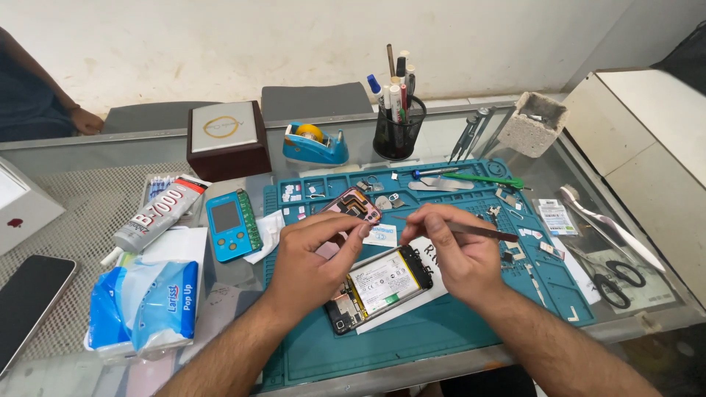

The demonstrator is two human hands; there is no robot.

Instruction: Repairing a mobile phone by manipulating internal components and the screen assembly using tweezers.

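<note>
While both forearms reached in over the teal work mat (pixel 441 331), the opened phone (pixel 379 288) lay just beneath and between the hands, its battery showing. The left hand (pixel 312 261) curled with thumb and forefinger pinched together above the phone's upper end; whether anything small sat in that pinch could not be told. The right hand (pixel 456 254) was closed on a pair of tweezers (pixel 478 231), whose free end stuck out to its right. Just beyond the left fingertips lay a pink phone back cover (pixel 353 204). Further beyond stood a blue tape dispenser (pixel 315 145) and a black pen holder (pixel 398 131).
</note>
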